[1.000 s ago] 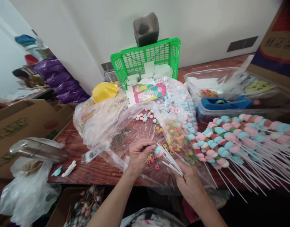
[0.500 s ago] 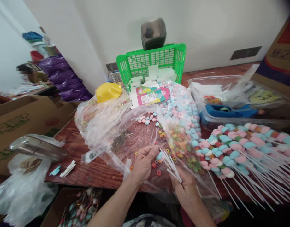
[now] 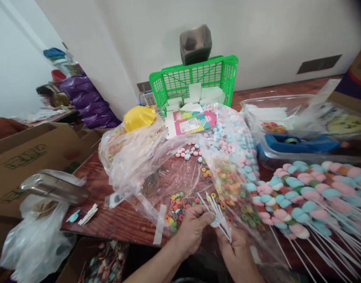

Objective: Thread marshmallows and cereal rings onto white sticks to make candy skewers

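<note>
I see the left hand (image 3: pixel 192 230) with thumb and fingers pinched on a pink-and-blue marshmallow (image 3: pixel 215 222), while the right hand (image 3: pixel 237 251) is closed round a small fan of white sticks (image 3: pixel 220 214); the marshmallow sits between the hands, right against the sticks, though as far as I can make out past the thumb, I cannot say whether one stick runs through it.

The left hand has drawn back towards the near edge and closer to the right; that leaves the ring sweets (image 3: pixel 180 204) in plain sight just beyond its knuckles, and keeps marshmallow and sticks together in one tight spot.

Farther out on the plastic sheet (image 3: pixel 174 173) I see small pink and blue sweets (image 3: pixel 187 153); a bag of coloured rings (image 3: pixel 227 177) lies just beyond the right hand, and the loaded skewers (image 3: pixel 304 196) heap up to its right, their sticks pointing towards the near edge, so sideways room there looks tight to me.

On the left the table (image 3: pixel 121 224) gives more leeway; a strip of tape (image 3: pixel 159 226) lies near the left wrist at the edge, the steel flask (image 3: pixel 59 190) well apart; the green basket (image 3: pixel 233 61) bounds the far side.
</note>
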Demonstrator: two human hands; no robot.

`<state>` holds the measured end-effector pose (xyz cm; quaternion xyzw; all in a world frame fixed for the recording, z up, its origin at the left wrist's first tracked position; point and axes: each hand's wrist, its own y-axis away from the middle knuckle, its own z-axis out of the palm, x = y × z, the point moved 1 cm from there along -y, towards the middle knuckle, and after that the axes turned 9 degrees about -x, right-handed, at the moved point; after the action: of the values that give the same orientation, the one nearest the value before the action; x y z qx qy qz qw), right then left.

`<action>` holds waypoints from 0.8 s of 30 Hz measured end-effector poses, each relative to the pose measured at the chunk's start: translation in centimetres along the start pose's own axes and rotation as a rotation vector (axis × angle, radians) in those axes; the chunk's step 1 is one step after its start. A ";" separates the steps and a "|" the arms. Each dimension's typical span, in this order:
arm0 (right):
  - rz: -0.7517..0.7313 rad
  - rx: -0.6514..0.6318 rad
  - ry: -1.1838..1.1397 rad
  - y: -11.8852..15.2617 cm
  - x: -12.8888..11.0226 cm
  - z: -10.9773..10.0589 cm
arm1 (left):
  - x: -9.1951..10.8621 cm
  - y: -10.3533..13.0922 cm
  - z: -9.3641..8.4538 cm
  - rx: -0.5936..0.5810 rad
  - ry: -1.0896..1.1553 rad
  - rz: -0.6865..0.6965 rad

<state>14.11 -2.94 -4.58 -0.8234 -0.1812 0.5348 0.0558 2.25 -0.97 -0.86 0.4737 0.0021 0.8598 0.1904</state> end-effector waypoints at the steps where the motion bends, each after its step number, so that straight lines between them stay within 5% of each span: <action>1: 0.019 0.008 0.009 0.0 0.2 -0.1 | 0.1 -0.2 -0.3 -0.032 -0.044 -0.004; 3: 0.060 0.029 0.008 -0.1 0.6 -0.8 | 1.4 -1.5 -1.2 -0.109 -0.165 -0.018; 6: 0.114 0.061 -0.038 -0.3 0.8 -2.4 | 6.0 -5.5 -3.6 -0.103 -0.446 0.018; 8: 0.167 0.108 -0.060 -0.4 0.6 -3.4 | 9.9 -9.4 -5.6 0.024 -0.815 0.182; 10: 0.218 0.151 -0.078 -0.5 0.4 -4.1 | 12.8 -13.4 -7.3 0.032 -1.254 0.304; 12: 0.256 0.180 -0.095 -0.6 0.2 -4.3 | 14.0 -16.8 -8.8 0.039 -1.624 0.273; 14: 0.266 0.192 -0.102 -0.7 0.2 -4.3 | 13.7 -18.8 -10.0 0.094 -1.779 0.202; 17: 0.242 0.153 -0.093 -0.7 0.4 -3.9 | 11.7 -18.9 -10.9 0.131 -1.811 0.173; 20: 0.223 0.115 -0.079 -0.6 0.5 -3.6 | 9.4 -16.3 -10.6 0.100 -1.884 0.221; 24: 0.209 0.085 -0.048 -0.4 0.2 -3.2 | 7.0 -11.6 -9.3 -0.112 -1.983 0.316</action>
<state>17.00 -2.13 -3.28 -0.8216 -0.0728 0.5646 0.0299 -4.92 13.77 -2.45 0.9610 -0.2608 0.0915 0.0120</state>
